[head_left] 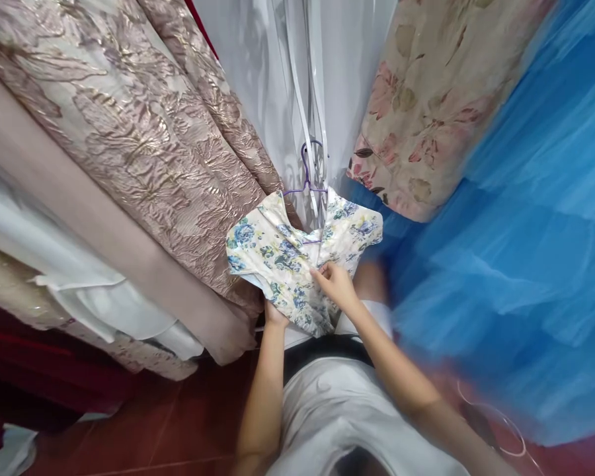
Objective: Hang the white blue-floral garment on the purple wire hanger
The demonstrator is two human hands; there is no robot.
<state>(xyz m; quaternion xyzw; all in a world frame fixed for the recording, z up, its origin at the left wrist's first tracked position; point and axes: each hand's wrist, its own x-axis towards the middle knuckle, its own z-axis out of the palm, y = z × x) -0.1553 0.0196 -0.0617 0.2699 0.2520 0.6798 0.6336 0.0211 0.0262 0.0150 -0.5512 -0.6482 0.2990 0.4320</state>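
A short-sleeved floral top (292, 264), cream with blue and yellow flowers, hangs on a purple hanger (307, 188) in front of me. Its neckline is open in a V. My right hand (334, 283) pinches the fabric at the middle of the front, thumb and forefinger together. At the lower left side, my left hand (276, 316) holds the top from beneath; most of its fingers are hidden behind the cloth. The lower edge of the top lies near my lap.
Long pink brocade cloth (168, 145) hangs on the left, beside white garments (114, 297). White fabric with straps (258, 59) hangs behind the hanger. Rose-patterned cloth (426, 132) and a blue tulle skirt (506, 264) hang on the right. Below is a red tiled floor (178, 423).
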